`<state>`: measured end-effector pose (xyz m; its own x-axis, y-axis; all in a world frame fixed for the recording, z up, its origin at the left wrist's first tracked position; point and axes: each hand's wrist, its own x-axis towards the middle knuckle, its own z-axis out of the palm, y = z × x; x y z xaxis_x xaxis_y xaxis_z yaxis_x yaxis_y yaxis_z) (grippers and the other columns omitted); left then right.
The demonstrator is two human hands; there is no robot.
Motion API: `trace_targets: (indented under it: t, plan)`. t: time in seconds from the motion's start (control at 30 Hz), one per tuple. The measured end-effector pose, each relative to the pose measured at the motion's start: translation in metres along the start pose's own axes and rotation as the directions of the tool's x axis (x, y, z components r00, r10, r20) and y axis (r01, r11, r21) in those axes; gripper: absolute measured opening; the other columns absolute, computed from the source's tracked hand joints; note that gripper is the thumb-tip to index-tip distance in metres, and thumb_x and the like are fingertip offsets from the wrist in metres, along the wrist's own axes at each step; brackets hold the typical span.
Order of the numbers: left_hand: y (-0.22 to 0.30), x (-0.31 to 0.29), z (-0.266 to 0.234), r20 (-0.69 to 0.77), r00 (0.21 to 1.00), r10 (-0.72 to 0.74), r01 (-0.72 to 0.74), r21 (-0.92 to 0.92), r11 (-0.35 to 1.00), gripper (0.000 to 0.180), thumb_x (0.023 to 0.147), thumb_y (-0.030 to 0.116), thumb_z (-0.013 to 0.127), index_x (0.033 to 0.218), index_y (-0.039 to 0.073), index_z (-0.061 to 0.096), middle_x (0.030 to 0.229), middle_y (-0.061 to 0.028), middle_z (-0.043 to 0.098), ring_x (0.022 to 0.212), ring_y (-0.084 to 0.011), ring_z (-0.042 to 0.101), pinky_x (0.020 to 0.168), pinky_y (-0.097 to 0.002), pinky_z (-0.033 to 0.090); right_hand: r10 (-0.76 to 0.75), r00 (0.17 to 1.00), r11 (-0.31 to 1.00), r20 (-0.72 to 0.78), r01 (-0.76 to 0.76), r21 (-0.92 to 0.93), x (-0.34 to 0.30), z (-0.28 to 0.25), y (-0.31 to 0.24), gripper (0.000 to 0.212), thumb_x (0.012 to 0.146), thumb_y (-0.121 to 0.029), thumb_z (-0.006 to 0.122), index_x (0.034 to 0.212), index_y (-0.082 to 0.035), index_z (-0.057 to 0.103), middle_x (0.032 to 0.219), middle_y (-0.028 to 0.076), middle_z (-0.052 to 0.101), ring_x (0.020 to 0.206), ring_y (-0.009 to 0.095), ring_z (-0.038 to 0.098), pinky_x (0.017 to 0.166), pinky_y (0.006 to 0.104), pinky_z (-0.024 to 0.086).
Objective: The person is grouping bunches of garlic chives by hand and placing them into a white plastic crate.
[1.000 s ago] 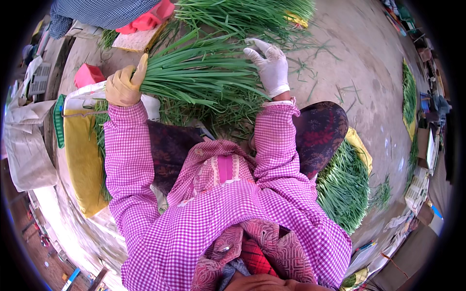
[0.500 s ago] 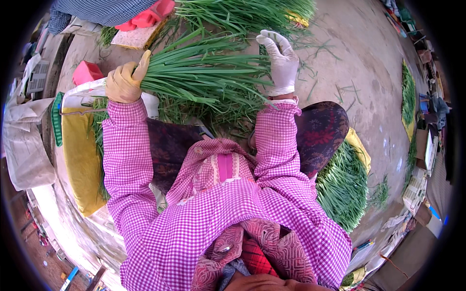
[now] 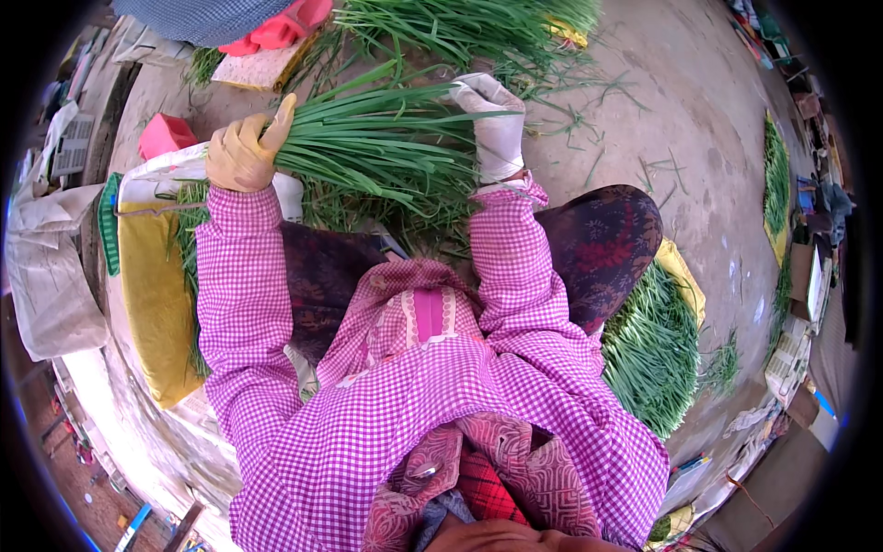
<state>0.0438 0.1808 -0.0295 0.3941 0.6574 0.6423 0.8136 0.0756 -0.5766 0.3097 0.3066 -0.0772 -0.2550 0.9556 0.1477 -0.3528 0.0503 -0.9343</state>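
Observation:
My left hand [image 3: 241, 155], in a yellowed glove, is closed around the base of a bunch of garlic chives [image 3: 368, 143]. The long flat green leaves fan out to the right from my fist, with the thumb raised along the near end. At the leaf tips my right hand [image 3: 492, 112], in a white glove, has its fingers bent and pressed together on some of the leaves. One leaf pokes out across that glove. Below the bunch, loose leaves [image 3: 368, 210] lie on the ground between my knees.
A large pile of chives [image 3: 460, 32] lies at the far side. More chives [image 3: 651, 354] rest on a yellow sheet by my right knee. On the left are a yellow sack [image 3: 156, 304] and a red plastic object [image 3: 167, 136]. Another person's blue checked clothing [image 3: 198, 18] shows at far left.
My right hand has moved left and slightly nearer, from the outer ends of the leaves in over the tips, its fingers closing. My left hand keeps its grip, barely shifted.

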Motion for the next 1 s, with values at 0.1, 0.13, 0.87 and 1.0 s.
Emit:
trace_targets:
  t: [0.1,0.13,0.87,1.0]
  plan:
    - [-0.003,-0.003,0.001,0.028,0.999,0.018,-0.018,0.006,1.0,0.04,0.073,0.016,0.066,0.11,0.032,0.062,0.073,0.0091,0.049,0.059,-0.0092,0.048,0.053,-0.025,0.039,0.095,0.986,0.955,-0.139,-0.051,0.293,0.006,-0.015,-0.008,0.01,0.082,-0.006,0.057,0.082,0.002,0.063,0.075,0.009,0.065,0.068,0.016,0.061,0.068,0.0265,0.049]
    - [-0.005,-0.004,0.002,0.033,0.999,0.001,-0.001,0.005,1.0,0.041,0.073,0.016,0.066,0.11,0.032,0.061,0.074,0.0091,0.049,0.059,-0.0092,0.048,0.053,-0.025,0.039,0.038,0.982,0.97,-0.185,0.008,0.244,0.009,-0.023,-0.005,0.01,0.083,-0.006,0.057,0.083,0.002,0.063,0.076,0.009,0.065,0.069,0.015,0.061,0.07,0.0265,0.049]
    - [-0.001,-0.01,0.01,0.084,0.996,0.02,-0.027,0.081,0.996,0.044,0.073,0.016,0.064,0.112,0.035,0.059,0.073,0.0095,0.045,0.056,-0.0082,0.045,0.048,-0.0247,0.036,-0.202,0.975,0.757,-0.09,0.097,-0.646,-0.005,0.017,0.006,0.011,0.079,-0.018,0.066,0.079,-0.006,0.064,0.067,0.01,0.064,0.063,0.02,0.063,0.061,0.0318,0.05]
    - [-0.013,-0.017,0.014,0.153,0.986,-0.061,0.053,0.05,0.997,0.048,0.073,0.014,0.06,0.116,0.036,0.057,0.073,0.009,0.046,0.056,-0.0096,0.047,0.049,-0.0272,0.038,-0.17,0.943,0.973,-0.287,0.114,-0.202,0.015,-0.025,-0.004,0.012,0.086,-0.006,0.059,0.095,0.001,0.061,0.082,0.007,0.066,0.076,0.011,0.062,0.068,0.0234,0.049]
